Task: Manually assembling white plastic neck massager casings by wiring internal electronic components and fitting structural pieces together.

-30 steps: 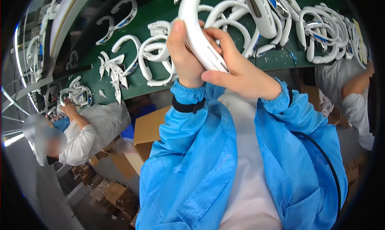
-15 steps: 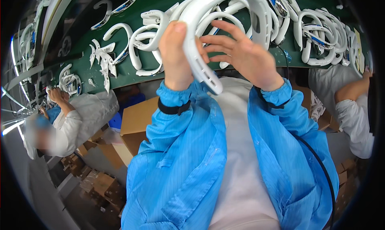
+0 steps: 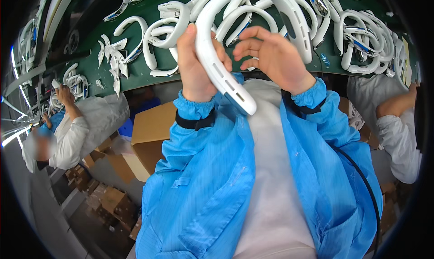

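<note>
A white U-shaped neck fan (image 3: 211, 55) with a row of slots along its arms is held up over the table's near edge. My left hand (image 3: 197, 64) grips one arm of it, thumb on the near side and fingers wrapped behind. That arm's slotted end points down toward my chest. Between the fan's two arms, my right hand (image 3: 276, 60) is raised with its fingers bent and apart, holding nothing. Its fingertips point toward my left hand without touching it. Behind the held fan, more white neck fans (image 3: 246, 20) lie on the green table (image 3: 181, 88).
White curved shell pieces (image 3: 116, 60) lie to the left, and a heap of neck fans (image 3: 368, 42) to the right. A person in white (image 3: 74, 139) works at left, another person's sleeve (image 3: 398, 143) shows at right. An open cardboard box (image 3: 153, 123) stands below the table.
The neck fan has turned in my left hand, so the slots on its near arm face me more. My right hand has shifted slightly left, its fingers more bent.
</note>
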### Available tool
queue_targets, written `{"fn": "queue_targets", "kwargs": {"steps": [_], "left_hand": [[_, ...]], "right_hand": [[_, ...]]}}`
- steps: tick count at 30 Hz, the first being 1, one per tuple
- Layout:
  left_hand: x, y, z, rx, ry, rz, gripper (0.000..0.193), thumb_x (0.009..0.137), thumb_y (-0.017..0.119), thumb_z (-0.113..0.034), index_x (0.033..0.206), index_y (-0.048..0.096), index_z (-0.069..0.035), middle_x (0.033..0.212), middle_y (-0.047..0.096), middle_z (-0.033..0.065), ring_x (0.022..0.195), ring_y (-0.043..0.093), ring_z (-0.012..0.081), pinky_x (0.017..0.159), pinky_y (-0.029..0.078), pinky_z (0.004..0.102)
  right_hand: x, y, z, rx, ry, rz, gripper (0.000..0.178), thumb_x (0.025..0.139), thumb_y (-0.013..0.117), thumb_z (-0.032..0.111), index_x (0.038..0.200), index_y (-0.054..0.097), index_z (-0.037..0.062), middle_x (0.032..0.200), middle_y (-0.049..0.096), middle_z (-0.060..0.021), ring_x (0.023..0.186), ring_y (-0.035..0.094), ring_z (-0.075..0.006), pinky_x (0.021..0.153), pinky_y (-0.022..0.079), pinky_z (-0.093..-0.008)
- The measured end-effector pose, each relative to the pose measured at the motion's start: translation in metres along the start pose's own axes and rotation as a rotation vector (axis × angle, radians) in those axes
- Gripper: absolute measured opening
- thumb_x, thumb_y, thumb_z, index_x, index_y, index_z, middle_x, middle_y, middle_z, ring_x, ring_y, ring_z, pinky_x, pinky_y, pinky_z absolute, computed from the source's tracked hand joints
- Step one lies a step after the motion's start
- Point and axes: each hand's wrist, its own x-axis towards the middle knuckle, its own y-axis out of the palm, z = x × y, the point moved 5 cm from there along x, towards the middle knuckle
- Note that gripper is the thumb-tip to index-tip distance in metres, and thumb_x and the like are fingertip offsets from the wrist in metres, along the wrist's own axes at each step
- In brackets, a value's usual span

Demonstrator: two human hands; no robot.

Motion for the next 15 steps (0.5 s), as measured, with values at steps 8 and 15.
{"fn": "queue_targets", "kwargs": {"steps": [8,15], "left_hand": [[0.007,0.005,0.013,0.095,0.009,0.008,0.047,0.085,0.041,-0.05,0.087,0.048,-0.003,0.052,0.051,0.009,0.043,0.05,0.0177,0.041,0.043,0.0282],[0.003,0.016,0.012,0.069,0.03,0.093,0.049,0.085,0.042,-0.047,0.097,0.048,0.0,0.054,0.051,0.0085,0.044,0.052,0.0175,0.039,0.042,0.0257]], "right_hand": [[-0.003,0.016,-0.031,-0.288,0.171,0.101,0.071,0.086,0.051,0.049,0.133,0.023,0.0035,0.109,0.05,-0.0111,0.092,0.057,-0.0162,0.079,0.047,-0.0259],[-0.003,0.015,-0.025,-0.213,0.146,0.203,0.074,0.084,0.056,0.044,0.135,0.019,0.0049,0.108,0.052,-0.0132,0.084,0.063,-0.0207,0.074,0.053,-0.0315]]}}
